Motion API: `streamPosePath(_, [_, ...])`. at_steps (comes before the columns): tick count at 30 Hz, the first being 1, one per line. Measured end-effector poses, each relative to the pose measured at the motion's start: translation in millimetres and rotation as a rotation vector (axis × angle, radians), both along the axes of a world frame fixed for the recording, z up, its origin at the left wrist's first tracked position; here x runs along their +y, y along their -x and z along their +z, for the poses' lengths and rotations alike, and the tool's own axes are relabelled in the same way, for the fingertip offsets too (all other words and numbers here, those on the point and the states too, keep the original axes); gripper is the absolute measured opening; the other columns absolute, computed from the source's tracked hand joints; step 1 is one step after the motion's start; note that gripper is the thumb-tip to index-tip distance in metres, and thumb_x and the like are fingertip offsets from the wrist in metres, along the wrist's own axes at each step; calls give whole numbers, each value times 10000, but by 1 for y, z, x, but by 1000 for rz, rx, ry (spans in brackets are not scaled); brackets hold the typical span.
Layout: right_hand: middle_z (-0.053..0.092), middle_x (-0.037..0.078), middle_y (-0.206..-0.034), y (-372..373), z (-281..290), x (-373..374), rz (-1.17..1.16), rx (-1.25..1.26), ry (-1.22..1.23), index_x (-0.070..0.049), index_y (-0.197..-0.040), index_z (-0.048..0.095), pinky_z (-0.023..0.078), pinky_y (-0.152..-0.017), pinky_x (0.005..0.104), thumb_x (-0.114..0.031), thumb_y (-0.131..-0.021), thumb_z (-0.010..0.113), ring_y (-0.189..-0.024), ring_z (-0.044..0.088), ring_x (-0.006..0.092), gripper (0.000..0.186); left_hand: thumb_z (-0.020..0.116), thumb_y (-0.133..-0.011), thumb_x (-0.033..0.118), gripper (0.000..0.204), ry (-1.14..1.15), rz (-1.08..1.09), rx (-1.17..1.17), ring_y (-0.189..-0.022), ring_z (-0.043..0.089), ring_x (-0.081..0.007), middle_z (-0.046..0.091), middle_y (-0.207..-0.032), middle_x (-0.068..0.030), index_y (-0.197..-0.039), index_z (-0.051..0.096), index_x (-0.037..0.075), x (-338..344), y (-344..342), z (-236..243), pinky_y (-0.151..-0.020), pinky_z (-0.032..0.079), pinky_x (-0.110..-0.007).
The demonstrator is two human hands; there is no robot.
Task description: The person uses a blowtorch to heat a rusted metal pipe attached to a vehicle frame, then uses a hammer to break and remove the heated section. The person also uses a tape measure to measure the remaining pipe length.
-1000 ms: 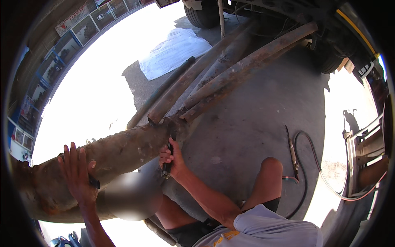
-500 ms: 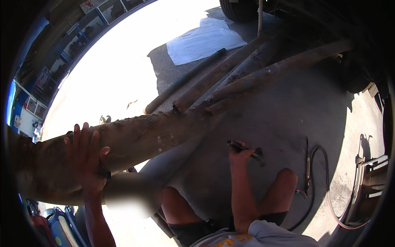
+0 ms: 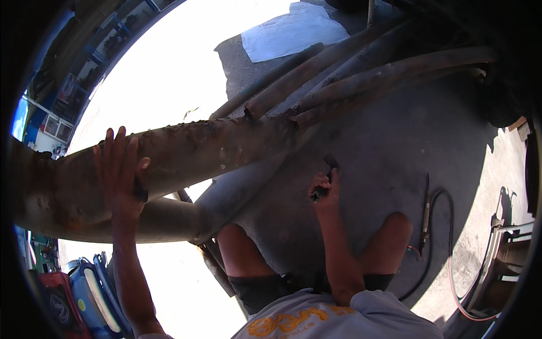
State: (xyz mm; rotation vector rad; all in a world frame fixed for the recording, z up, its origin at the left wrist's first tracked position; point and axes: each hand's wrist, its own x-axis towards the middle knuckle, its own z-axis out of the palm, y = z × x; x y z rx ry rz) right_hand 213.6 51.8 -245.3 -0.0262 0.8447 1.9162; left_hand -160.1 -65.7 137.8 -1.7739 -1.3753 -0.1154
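My left hand [image 3: 121, 175] lies with fingers stretched and apart on a large rusty pipe [image 3: 209, 148] with a ragged top edge; a dark object shows beside my palm, too hidden to identify. My right hand [image 3: 326, 192] grips a black hand tool [image 3: 331, 163] over the shaded floor, away from the pipe. Its dark head is too dim to make out clearly. Several narrower rusty pipes [image 3: 395, 70] run from the big pipe's far end toward the upper right.
A cutting torch [image 3: 426, 214] with hoses lies right of my bent knee. A white sheet [image 3: 288, 34] lies beyond the pipes. Dark wheels [image 3: 502, 107] stand at upper right, a metal frame [image 3: 511, 248] at far right, blue equipment [image 3: 93, 294] at lower left.
My right hand has lifted the black tool away from the pipe to the right and turned it. My left hand remains on the pipe. The camera's view has shifted.
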Motion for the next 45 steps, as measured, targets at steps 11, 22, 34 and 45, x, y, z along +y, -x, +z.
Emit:
streamPosePath(11, [447, -9, -682, 121, 95, 32, -13, -24, -171, -139, -789, 451, 523, -676, 326, -520, -1095, 513, -635, 538, 155, 492, 675, -1076, 280, 401, 14, 23, 17, -1578, 438, -358, 570, -1624, -112, -1457, 677, 154, 2, -2, 3, -1292, 266, -638])
streamPosePath(22, [471, -53, -655, 59, 80, 13, 344, -318, -173, -142, -784, 488, 447, -488, 244, -483, -1042, 716, -475, 475, 70, 485, 665, -1082, 279, 372, 8, 9, -16, -1561, 463, -347, 596, -1597, -112, -1423, 706, 137, 4, -2, 4, -1296, 276, -612])
streamPosePath(34, [482, -45, -684, 80, 108, -10, 652, -926, -519, -177, -874, 488, 438, -491, 289, -462, -1025, 753, -502, 466, 61, 417, 747, -1016, 202, 498, 21, 1, -46, -1592, 416, -357, 547, -1646, -107, -1497, 633, 137, 5, 10, -7, -1302, 253, -644])
streamPosePath(45, [583, 19, -680, 24, 135, -31, 693, -1810, -979, -4, -1138, 573, 478, -472, 335, -379, -1027, 765, -498, 562, 114, 435, 733, -1008, 197, 422, -6, -82, -103, -1567, 448, -389, 570, -1617, -155, -1411, 675, 88, 3, 12, -2, -1292, 290, -645])
